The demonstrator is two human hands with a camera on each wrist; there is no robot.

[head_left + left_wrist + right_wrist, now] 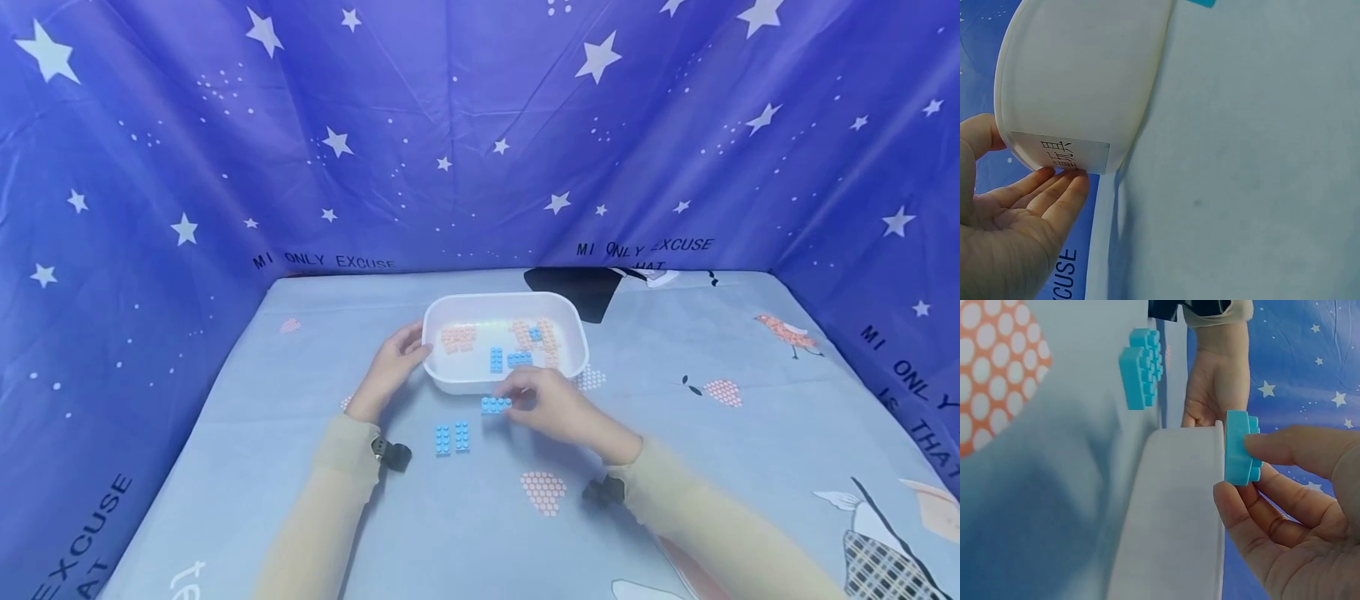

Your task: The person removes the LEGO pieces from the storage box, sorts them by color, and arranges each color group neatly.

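While the brick (490, 406) is being pinched by the right hand (555, 404), just in front of the box (465, 387), the box's left end is being held by the left hand (392, 367).

Head view: two loose bricks (462, 437) are being shown side by side on the cloth (247, 408). Blue bricks (497, 359) and pink bricks (458, 338) are being held in the box.

Left wrist view: the rim is being gripped, thumb over it, fingertips against the outer wall by the label (1060, 153). Wall is being judged thin, light, a bit flexible; box probably easily slid if knocked. Rim is being rated the best hold.

Right wrist view: the brick is being held up at about rim height, studs facing up, one digit on its side, another at its end. Contact with the rim: can't tell. Brick is being taken as light, stiff plastic, hardly fragile. Smooth faces may be slightly slippery, so a pinch across opposite sides is being favoured, studs left clear; little force should be needed.
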